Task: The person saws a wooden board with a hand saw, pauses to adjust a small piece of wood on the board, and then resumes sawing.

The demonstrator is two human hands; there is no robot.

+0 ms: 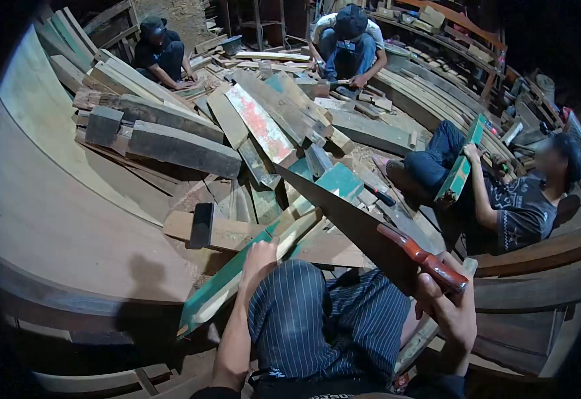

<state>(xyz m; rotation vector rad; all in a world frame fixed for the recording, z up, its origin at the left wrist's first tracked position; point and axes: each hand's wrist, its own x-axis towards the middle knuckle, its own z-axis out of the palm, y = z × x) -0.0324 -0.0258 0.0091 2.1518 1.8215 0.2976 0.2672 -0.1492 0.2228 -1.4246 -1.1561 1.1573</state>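
A handsaw (357, 229) with a reddish-brown wooden handle is in my right hand (447, 302). Its dark blade points up and to the left, its tip above the wood pile. My left hand (259, 263) is closed on a green-painted wooden beam (221, 289) beside my left knee. The beam slants from lower left to upper right, with a bare pale face along one side. The blade appears to pass over the beam's upper end; whether they touch I cannot tell.
A black phone (201, 225) lies on a board at left. Stacked timber (171, 143) and a screwdriver-like tool (380, 195) lie ahead. Two people crouch at the back; a third person (520, 199) at right holds a green beam (462, 163). A large curved panel (71, 213) stands left.
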